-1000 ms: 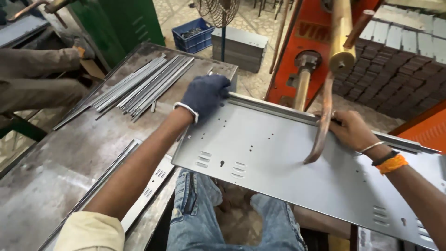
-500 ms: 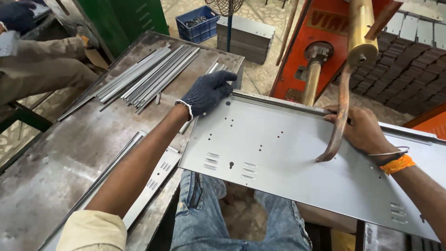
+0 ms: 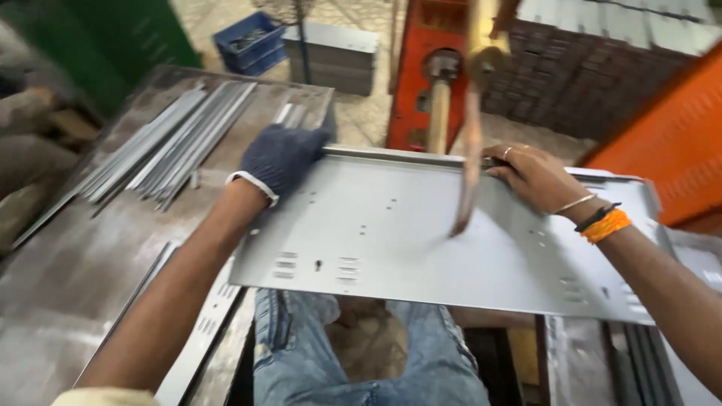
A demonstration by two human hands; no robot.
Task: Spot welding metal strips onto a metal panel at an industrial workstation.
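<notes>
Worn grey steel makes up the counter on the left, set in a workshop with a pale concrete floor beyond it. A bundle of long thin grey metal strips lies slantwise across its far part, and a narrower slotted grey metal rail lies along its near edge, just beside the person's left forearm.

Across the middle, a wide flat grey sheet-metal panel, punched with small holes and short slots, reaches from the counter's edge rightward over the person's blue-jeaned knees. Its far long edge is folded up into a low lip.

The left hand, in a dark blue knit glove, rests on the panel's far left corner, its fingers curled over the lip and gripping it. The right hand, bare, with a ring, a thin bangle and an orange wristband, lies on the far edge towards the right, fingers spread and pressed flat along the lip rather than closed around anything.

Between the two hands a brownish curved metal lever hangs down from above, its lower tip over the panel's surface and just left of the right hand's fingertips; whether it touches the panel cannot be told because of blur. Behind it stands an orange-red machine frame with an upright shaft. Further back sit a blue plastic crate and a low grey metal box on the floor. At the right edge is an orange perforated metal cabinet.
</notes>
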